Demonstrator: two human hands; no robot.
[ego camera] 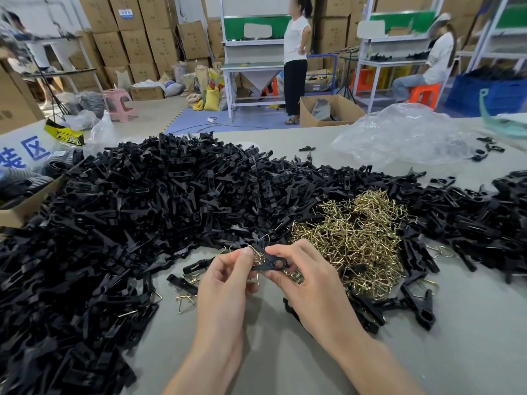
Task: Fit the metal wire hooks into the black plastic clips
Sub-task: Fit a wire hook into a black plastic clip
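While my left hand (pixel 228 276) pinches a wire hook (pixel 258 256) against the black clip (pixel 271 263) gripped in my right hand (pixel 308 283), low over the table (pixel 285 352), insertion looks in progress; next, I judge, the wire ends need aligning, then pressing home.

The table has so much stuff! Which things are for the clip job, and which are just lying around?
For the job: black clip in the right hand; wire hooks in the left hand; gold hook pile; black clip pile.
Just lying about: clear plastic bag; pink stool; cardboard box on the floor.
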